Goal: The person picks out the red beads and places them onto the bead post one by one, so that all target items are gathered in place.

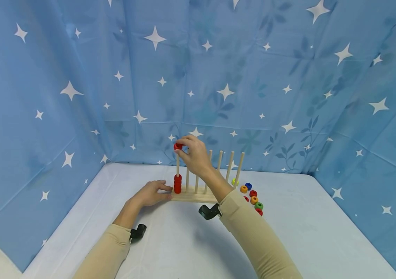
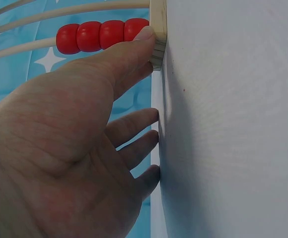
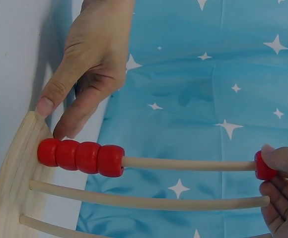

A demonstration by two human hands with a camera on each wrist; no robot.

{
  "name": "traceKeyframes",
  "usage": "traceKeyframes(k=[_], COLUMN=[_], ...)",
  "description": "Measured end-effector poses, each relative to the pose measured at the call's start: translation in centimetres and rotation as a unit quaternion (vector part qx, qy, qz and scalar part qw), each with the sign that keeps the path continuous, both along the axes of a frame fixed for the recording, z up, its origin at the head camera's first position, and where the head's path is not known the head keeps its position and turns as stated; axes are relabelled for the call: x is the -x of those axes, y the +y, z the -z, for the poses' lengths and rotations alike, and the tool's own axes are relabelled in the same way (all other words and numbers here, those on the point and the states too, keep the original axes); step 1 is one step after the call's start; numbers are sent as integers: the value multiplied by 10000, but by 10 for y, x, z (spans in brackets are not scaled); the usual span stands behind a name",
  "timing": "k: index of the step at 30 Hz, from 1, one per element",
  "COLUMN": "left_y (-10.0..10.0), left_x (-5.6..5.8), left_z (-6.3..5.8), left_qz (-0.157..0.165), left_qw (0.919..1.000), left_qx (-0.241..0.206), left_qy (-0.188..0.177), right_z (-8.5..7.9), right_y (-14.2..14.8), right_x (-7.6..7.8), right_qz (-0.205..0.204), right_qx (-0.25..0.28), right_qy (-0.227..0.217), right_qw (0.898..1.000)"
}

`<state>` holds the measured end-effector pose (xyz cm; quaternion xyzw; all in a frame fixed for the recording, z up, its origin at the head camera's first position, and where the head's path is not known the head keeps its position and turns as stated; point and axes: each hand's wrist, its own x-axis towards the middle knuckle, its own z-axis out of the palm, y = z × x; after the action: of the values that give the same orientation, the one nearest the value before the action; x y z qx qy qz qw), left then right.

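Over at 9 o'clock on the wooden rack (image 1: 192,198), the left hand (image 1: 150,193) pinches its end, long axis running 9-to-3, pegs (image 1: 229,166) up toward 12. Around 11 the right hand (image 1: 195,155) is clamped on a red bead (image 1: 177,146) at the tip of the leftmost peg (image 1: 178,166). Loose beads (image 1: 254,201) sit near 3, with roomy white tabletop (image 1: 323,232) toward 4, far edge at 12.

stacked beads (image 1: 177,184): red | rack (image 1: 192,198): pale wood-grain | curtain (image 1: 187,69): blue, white-starred
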<state>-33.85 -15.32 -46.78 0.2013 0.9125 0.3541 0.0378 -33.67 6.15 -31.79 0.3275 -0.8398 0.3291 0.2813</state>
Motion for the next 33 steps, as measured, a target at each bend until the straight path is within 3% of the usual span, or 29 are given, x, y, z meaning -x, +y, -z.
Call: traceKeyframes(k=[23, 33], left_y=[0, 0], left_x=[-1, -1], left_z=[-1, -1], left_qz=[-13, 42], left_qw=[10000, 10000], left_qx=[-53, -35], left_qy=[-37, 50], right_z=[2, 0], right_y=[1, 1], right_x=[-1, -2], right_qz=[211, 297], right_qx=[-313, -464], right_qy=[-590, -539], right_qw=[9975, 9970])
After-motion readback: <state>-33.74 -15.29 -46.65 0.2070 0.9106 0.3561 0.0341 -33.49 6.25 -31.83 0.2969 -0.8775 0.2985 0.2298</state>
